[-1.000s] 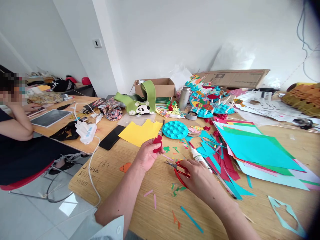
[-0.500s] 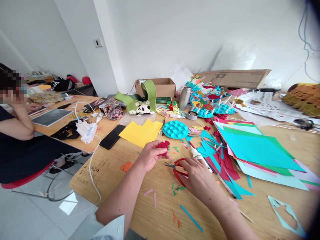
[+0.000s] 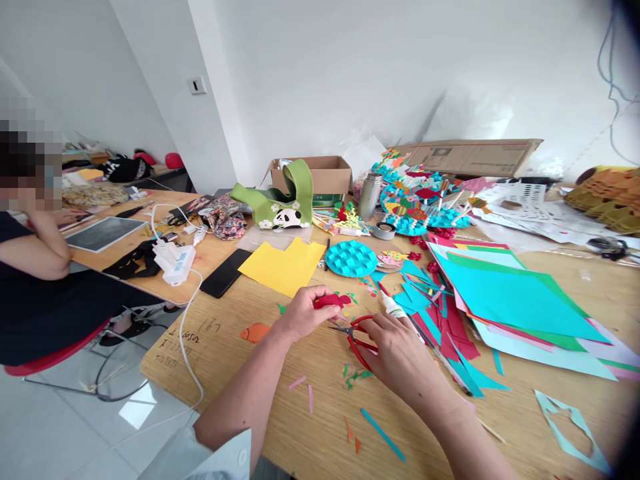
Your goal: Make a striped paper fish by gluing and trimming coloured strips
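left hand (image 3: 299, 313): red paper piece (image 3: 332, 301) pinched at fingertips, above table (image 3: 240, 360) | right hand (image 3: 395, 347): red scissors (image 3: 356, 331) gripped, tips just below the paper

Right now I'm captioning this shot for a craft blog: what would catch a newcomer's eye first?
At centre, the left hand pinches a small red paper piece while the right hand holds red-handled scissors beside it. To the right spreads a fan of turquoise, green and red paper sheets; behind sit a folded turquoise paper disc and a green panda bag.
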Action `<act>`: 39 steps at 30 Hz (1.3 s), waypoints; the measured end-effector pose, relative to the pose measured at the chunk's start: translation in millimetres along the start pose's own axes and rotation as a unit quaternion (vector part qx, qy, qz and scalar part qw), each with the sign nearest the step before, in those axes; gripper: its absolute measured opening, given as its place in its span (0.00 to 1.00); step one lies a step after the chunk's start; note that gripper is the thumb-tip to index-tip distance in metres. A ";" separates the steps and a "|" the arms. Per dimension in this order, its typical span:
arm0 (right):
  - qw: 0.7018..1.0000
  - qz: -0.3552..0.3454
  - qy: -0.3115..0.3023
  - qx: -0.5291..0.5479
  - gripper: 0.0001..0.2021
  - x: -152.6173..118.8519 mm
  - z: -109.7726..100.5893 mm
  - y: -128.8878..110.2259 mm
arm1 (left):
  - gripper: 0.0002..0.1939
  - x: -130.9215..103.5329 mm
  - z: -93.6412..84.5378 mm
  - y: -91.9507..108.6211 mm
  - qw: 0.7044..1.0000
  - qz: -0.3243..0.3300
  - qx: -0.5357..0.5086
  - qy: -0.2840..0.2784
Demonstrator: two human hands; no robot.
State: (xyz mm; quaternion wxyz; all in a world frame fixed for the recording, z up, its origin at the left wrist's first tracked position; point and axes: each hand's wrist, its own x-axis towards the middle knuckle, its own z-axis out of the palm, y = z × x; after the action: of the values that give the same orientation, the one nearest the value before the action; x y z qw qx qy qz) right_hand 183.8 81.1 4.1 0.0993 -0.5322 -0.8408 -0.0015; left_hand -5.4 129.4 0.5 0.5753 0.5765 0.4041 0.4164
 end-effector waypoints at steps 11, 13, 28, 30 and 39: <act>0.998 0.010 -0.065 0.010 0.08 -0.9 4.1 -9.8 | 0.10 4.8 0.1 -1.3 0.994 0.016 -0.080 0.074; 0.996 0.010 -0.086 0.012 0.07 -0.7 5.8 -15.3 | 0.09 4.9 0.1 -1.3 0.992 0.016 -0.099 0.077; 0.988 -0.072 0.021 0.133 0.09 -0.6 14.4 -31.4 | 0.07 3.6 3.7 -1.4 0.992 0.078 -0.004 0.099; 0.979 -0.046 0.032 0.195 0.12 0.5 12.8 -29.3 | 0.06 3.2 4.3 -2.1 0.988 0.115 0.033 0.094; 0.644 0.233 -0.009 0.729 0.24 8.3 -4.4 -7.9 | 0.07 -9.5 21.6 -1.3 0.855 0.383 0.342 0.077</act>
State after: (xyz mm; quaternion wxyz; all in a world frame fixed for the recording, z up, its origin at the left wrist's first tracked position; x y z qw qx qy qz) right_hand 174.0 84.6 10.6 0.4441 -0.4665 -0.4192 0.6398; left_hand 12.0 113.4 -0.8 0.1040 0.8120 0.3114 0.4825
